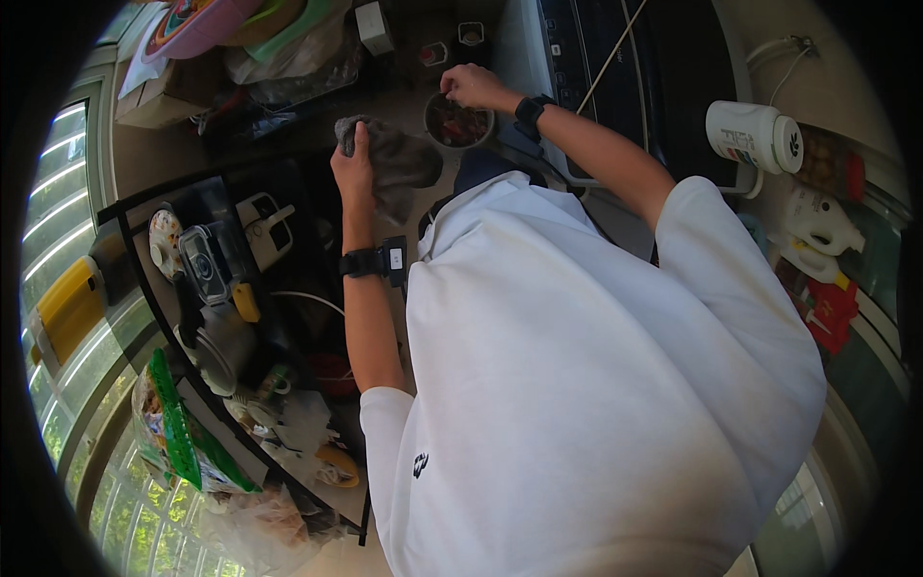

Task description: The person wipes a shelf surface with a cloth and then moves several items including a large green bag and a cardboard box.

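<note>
A grey cloth (404, 162) hangs bunched from my left hand (353, 169), whose thumb presses on its upper edge. To the right of the cloth, a round bucket (461, 144) stands low on the floor with dark reddish contents in it. My right hand (474, 86) is over the bucket's far rim, fingers bent and pointing down toward the contents. Whether those fingertips pinch anything is too small and dark to tell. Both wrists wear black bands.
A dark-topped washing machine (678, 86) flanks me on the right, with a white tub (743, 135) lying on it. At left, a black-framed shelf (137, 252) carries a lidded clear container (205, 263) and a green-edged bag (180, 425). Stacked plastic basins (209, 29) occupy the far left.
</note>
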The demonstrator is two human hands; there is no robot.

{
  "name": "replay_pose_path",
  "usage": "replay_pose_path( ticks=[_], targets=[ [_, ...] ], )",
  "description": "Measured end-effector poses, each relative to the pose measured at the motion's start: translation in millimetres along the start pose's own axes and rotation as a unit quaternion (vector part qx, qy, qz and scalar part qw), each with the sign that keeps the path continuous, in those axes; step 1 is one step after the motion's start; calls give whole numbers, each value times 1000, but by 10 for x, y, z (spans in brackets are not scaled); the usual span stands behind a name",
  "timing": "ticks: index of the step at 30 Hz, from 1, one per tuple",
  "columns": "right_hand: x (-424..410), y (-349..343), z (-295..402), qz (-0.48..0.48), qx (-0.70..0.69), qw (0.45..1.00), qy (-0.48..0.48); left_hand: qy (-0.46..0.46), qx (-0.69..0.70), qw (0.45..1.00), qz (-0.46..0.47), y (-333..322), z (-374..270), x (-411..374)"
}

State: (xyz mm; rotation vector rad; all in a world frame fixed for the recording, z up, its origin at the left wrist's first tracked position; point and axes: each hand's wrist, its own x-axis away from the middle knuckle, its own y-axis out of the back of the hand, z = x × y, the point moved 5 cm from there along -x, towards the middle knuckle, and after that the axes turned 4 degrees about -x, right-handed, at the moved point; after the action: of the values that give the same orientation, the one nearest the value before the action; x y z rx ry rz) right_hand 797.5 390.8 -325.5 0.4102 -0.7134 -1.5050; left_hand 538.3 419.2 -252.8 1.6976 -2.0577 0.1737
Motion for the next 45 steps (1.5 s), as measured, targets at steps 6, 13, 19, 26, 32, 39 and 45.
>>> replay_pose_path(
  ticks=[6,13,19,26,32,39,45],
  targets=[
    [-70,-110,-293,15,6,999,-28,1,-14,1000,-10,137,103,6],
    [-105,-164,-423,78,36,991,-102,-6,41,999,-23,188,167,31],
    [-177,-460,-863,129,43,987,-87,-8,28,999,-19,166,130,39],
    [-170,-442,-794,217,-49,962,-156,-22,-19,999,-27,225,162,38],
    [-232,-415,-778,115,23,992,-49,-13,-21,999,-34,209,96,85],
    [-256,-414,-777,149,14,984,-96,-20,-8,999,-25,243,121,94],
    [-232,-494,-832,104,7,995,-5,-13,-23,999,-26,254,121,105]
  ],
)
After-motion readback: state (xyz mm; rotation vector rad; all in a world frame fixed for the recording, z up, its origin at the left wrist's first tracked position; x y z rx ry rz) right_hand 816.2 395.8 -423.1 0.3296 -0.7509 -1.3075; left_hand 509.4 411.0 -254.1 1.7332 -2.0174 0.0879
